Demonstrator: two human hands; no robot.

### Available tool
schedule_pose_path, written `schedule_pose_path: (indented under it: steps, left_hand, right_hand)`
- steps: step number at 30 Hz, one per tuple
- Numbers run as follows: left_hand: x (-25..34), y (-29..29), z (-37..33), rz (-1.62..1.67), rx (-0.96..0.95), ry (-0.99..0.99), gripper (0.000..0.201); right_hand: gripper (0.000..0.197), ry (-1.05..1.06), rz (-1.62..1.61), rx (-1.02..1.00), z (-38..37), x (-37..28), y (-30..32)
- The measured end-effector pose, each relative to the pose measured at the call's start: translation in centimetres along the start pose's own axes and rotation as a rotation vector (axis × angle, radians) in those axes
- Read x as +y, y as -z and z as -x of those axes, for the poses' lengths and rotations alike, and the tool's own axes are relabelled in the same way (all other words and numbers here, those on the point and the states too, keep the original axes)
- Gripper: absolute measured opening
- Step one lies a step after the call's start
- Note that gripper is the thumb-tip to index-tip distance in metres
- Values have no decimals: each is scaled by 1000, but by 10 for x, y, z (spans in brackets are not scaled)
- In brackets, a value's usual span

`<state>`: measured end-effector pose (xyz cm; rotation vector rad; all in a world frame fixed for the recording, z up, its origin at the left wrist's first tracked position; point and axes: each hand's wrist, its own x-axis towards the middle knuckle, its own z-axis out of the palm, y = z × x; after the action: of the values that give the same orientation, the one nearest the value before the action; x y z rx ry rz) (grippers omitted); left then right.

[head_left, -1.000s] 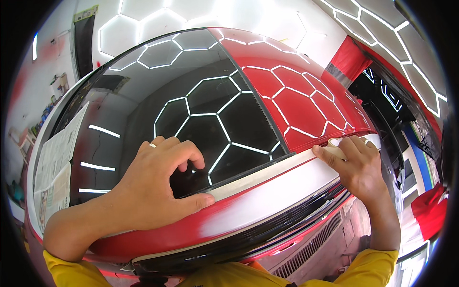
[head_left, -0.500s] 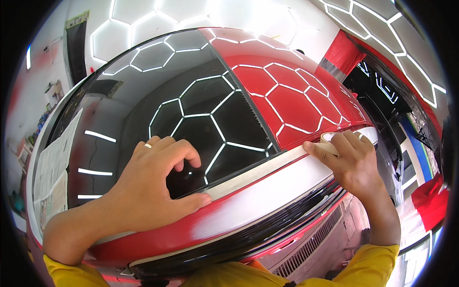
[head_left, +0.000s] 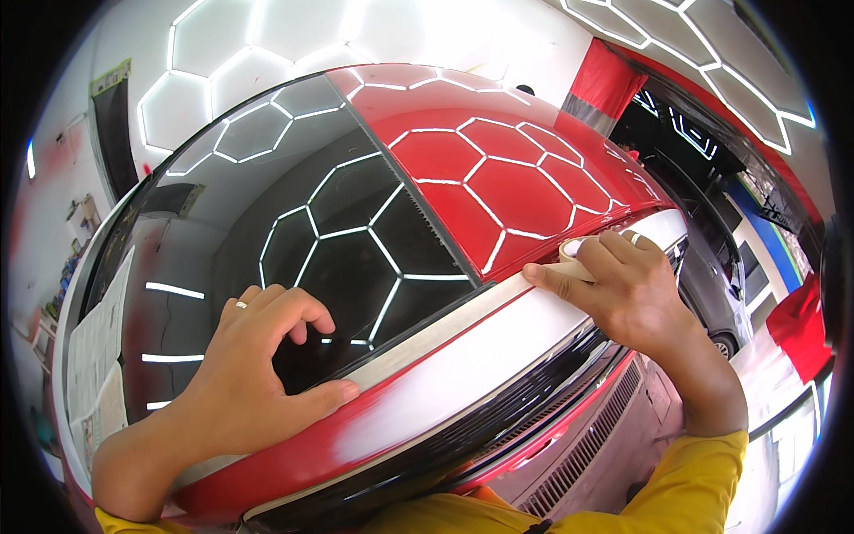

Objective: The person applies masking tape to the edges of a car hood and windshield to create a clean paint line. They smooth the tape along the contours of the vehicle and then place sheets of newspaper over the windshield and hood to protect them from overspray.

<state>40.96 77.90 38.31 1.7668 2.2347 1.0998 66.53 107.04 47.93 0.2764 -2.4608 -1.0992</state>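
Note:
My right hand [head_left: 627, 289] is closed on a roll of cream masking tape [head_left: 569, 249], its thumb pressed at the edge of the car. A pale strip of masking tape [head_left: 440, 334] runs from the roll along the border between the black glass [head_left: 356, 258] and the red and white painted pillar [head_left: 480, 365]. Over the near part of that strip my left hand [head_left: 262, 356] is open, its thumb laid against the tape and its fingers spread above the glass. It grips nothing.
Beyond the glass stretches the glossy red roof [head_left: 525, 178]. Newspaper sheets [head_left: 98, 347] cover the glass's left side. A dark car [head_left: 712, 258] stands at the right, near a red cloth [head_left: 801, 329]. Hexagonal lights [head_left: 703, 53] hang overhead and reflect in the car.
The view has shifted, so the car and both hands appear further left. My right hand still holds the tape roll; my left thumb stays on the strip.

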Motion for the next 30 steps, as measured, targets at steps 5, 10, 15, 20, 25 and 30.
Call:
schedule_pose_path:
  steps: [5, 10, 15, 20, 25, 30]
  left_hand:
    - [9, 5, -1, 23, -16, 69, 51]
    - [8, 4, 0, 23, -5, 63, 51]
    - [3, 1, 1, 19, 18, 38, 52]
    - [4, 0, 0, 37, 22, 62, 53]
    - [7, 3, 2, 46, 27, 80, 52]
    - [8, -5, -8, 57, 20, 63, 51]
  right_hand:
    - [48, -3, 7, -2, 1, 2, -1]
    - [49, 29, 22, 3, 1, 6, -1]
    - [49, 16, 10, -4, 3, 5, -2]
    - [49, 15, 5, -6, 6, 4, -6]
    - [50, 20, 20, -20, 4, 5, -5]
    - [47, 34, 13, -62, 6, 6, -5]
